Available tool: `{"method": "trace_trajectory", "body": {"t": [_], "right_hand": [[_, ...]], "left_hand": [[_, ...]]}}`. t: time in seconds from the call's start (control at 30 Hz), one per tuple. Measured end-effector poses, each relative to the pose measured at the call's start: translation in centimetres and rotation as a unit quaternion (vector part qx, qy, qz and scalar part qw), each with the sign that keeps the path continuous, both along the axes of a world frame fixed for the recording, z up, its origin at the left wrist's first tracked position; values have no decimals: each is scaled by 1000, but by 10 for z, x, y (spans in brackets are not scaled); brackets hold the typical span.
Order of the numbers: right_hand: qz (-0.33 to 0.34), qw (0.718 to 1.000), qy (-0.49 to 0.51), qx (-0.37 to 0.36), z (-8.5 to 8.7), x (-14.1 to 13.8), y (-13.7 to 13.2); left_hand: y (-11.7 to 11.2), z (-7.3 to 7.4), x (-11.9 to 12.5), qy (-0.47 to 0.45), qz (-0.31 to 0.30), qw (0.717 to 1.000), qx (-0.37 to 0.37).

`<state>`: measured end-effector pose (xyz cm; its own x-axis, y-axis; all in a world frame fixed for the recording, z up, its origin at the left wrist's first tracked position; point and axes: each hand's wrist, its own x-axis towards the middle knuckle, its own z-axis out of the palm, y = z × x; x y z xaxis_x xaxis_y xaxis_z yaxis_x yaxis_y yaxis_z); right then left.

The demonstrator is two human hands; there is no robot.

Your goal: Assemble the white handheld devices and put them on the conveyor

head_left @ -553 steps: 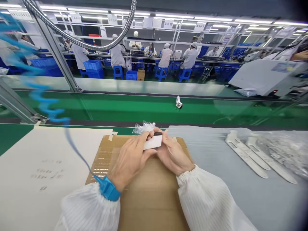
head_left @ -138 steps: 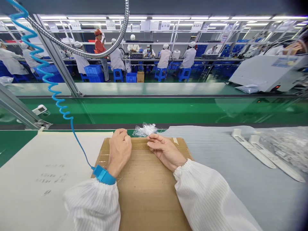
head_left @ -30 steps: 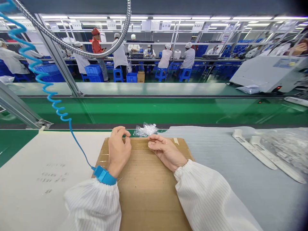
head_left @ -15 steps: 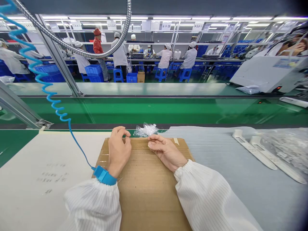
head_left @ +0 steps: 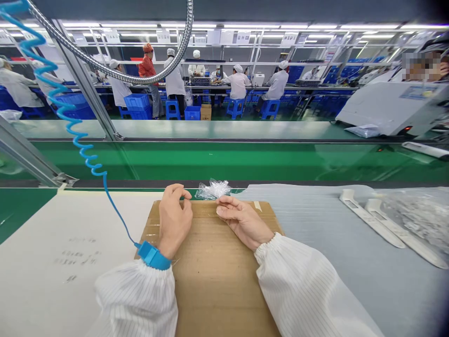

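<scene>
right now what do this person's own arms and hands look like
The left sleeve and right sleeve are white with thin dark stripes and gathered cuffs. The left hand and right hand are ungloved; only the left shows a blue wrist strap with a boxy clasp, whose blue cord runs straight, then coils upward.

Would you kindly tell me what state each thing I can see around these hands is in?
Left hand: fingers curled, nothing visible held
Right hand: fingers loosely bent, nothing visible held
Blue wrist strap: fastened around the left wrist
Cardboard: lying flat
Clear plastic film: crumpled
Two white parts: lying side by side
Gray sheet: spread out
Red machine light: lit
</scene>
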<state>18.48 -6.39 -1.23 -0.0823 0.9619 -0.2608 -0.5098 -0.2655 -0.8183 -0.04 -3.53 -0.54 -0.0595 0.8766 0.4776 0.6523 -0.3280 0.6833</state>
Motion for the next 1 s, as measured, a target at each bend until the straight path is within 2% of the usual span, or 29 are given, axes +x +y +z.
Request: {"method": "trace_trajectory", "body": {"t": [1.0], "right_hand": [[2,1000,15,-2,-3,1,0]], "left_hand": [[1,-3,-1,13,7,1000,-6]]}}
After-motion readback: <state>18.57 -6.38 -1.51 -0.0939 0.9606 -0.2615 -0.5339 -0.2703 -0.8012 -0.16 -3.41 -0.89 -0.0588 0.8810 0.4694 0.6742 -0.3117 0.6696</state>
